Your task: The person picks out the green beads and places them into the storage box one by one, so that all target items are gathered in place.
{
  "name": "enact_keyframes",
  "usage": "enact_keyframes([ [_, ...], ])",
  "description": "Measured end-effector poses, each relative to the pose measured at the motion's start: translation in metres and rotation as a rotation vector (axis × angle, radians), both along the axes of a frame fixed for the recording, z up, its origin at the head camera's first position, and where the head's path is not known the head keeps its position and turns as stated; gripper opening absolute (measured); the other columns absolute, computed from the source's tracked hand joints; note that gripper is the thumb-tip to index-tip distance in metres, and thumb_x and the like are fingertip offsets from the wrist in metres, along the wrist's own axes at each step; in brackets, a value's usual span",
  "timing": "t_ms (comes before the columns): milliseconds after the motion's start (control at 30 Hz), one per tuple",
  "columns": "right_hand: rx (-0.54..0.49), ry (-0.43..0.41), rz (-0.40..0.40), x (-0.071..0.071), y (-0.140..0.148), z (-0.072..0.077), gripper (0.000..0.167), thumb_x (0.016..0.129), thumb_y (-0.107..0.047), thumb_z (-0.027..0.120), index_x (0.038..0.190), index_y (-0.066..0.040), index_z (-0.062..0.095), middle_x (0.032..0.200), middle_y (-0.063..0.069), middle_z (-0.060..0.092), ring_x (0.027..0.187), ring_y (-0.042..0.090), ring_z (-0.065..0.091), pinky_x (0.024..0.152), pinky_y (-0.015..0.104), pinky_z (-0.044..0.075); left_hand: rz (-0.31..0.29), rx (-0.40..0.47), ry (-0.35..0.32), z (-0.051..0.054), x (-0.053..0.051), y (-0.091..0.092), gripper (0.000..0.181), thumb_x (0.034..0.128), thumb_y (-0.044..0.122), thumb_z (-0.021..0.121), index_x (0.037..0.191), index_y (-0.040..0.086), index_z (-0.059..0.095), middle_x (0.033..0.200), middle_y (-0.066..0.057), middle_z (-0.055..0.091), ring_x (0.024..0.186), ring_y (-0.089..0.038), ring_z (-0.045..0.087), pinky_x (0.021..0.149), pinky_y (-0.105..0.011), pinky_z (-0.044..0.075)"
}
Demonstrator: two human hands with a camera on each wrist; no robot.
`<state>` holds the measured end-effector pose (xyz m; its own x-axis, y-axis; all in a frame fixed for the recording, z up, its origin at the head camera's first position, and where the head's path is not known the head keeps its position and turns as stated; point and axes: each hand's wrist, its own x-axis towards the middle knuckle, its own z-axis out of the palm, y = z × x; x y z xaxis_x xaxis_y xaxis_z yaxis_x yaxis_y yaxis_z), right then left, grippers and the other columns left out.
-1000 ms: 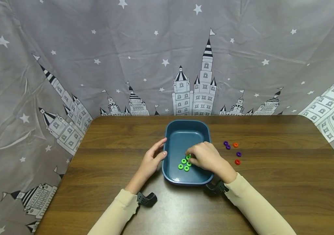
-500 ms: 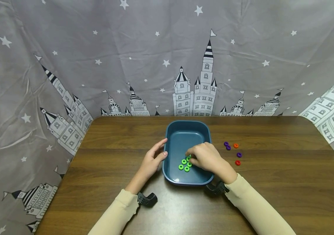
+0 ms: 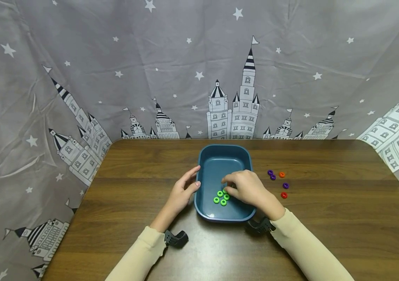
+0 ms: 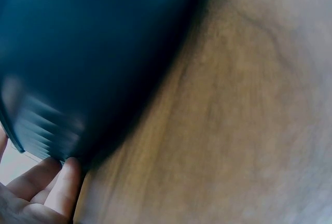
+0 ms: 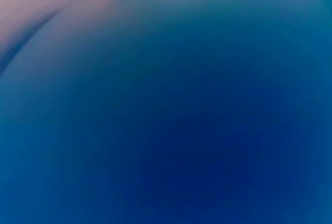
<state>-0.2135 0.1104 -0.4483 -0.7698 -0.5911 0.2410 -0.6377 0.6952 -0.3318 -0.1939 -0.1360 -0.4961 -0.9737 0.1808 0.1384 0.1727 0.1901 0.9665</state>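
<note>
A dark blue rectangular tray (image 3: 209, 214) sits on the wooden table, and several small green rings (image 3: 223, 202) lie grouped inside it. My left hand (image 3: 181, 192) rests its fingers and thumb against the tray's left side; in the left wrist view, fingers (image 4: 65, 187) touch the tray's outer wall (image 4: 104, 53). Over the right part of the tray, my right hand (image 3: 246, 188) reaches down beside the green rings, thumb and index finger bent and apart. It partly hides one ring. The right wrist view is mostly a blue blur, without a clear view of the fingertips.
Right of the tray, several loose rings lie on the table (image 3: 336, 218): purple rings (image 3: 286, 185), an orange ring (image 3: 282, 175) and a red ring (image 3: 284, 195). Behind the table hangs a grey curtain (image 3: 171, 58) printed with castles and stars.
The right index fingertip has lifted slightly from the green rings, and the green seen beside it earlier no longer shows there. My left hand and the tray stay in place.
</note>
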Motion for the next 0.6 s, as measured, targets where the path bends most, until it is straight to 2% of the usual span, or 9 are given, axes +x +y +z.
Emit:
enact_keyframes([
  [200, -0.200, 0.068, 0.049, -0.001, 0.003, -0.005, 0.015, 0.086, -0.015, 0.076, 0.100, -0.009, 0.079, 0.083, -0.002, 0.076, 0.075, 0.011, 0.069, 0.069, 0.032, 0.055, 0.007, -0.008, 0.002, -0.001, 0.000, -0.001, 0.051, 0.1003, 0.008, 0.058, 0.151, 0.009, 0.050, 0.153, -0.018, 0.052, 0.134, -0.039, 0.056, 0.106, -0.045, 0.050],
  [300, -0.230, 0.086, 0.068, -0.001, 0.003, -0.005, 0.014, 0.087, -0.014, 0.076, 0.099, -0.008, 0.079, 0.084, -0.001, 0.076, 0.076, 0.011, 0.069, 0.070, 0.032, 0.055, 0.010, -0.004, 0.003, -0.001, 0.000, -0.001, 0.051, 0.1001, 0.008, 0.059, 0.150, 0.009, 0.050, 0.153, -0.019, 0.052, 0.134, -0.039, 0.056, 0.105, -0.036, 0.049],
  [433, -0.261, 0.065, 0.086, -0.001, 0.006, -0.003, 0.015, 0.088, -0.014, 0.075, 0.101, -0.007, 0.079, 0.088, 0.000, 0.077, 0.079, 0.013, 0.070, 0.074, 0.034, 0.057, 0.009, 0.004, 0.000, -0.001, 0.000, -0.001, 0.051, 0.1001, 0.008, 0.059, 0.150, 0.008, 0.049, 0.152, -0.020, 0.053, 0.134, -0.040, 0.056, 0.101, -0.026, 0.049],
  [600, -0.353, 0.079, 0.080, -0.002, 0.018, -0.001, 0.014, 0.088, -0.007, 0.074, 0.101, -0.004, 0.079, 0.091, 0.004, 0.078, 0.084, 0.017, 0.071, 0.075, 0.038, 0.058, 0.009, 0.004, 0.004, -0.001, 0.000, 0.000, 0.051, 0.0999, 0.008, 0.059, 0.150, 0.007, 0.049, 0.152, -0.021, 0.052, 0.134, -0.041, 0.056, 0.102, -0.029, 0.049],
])
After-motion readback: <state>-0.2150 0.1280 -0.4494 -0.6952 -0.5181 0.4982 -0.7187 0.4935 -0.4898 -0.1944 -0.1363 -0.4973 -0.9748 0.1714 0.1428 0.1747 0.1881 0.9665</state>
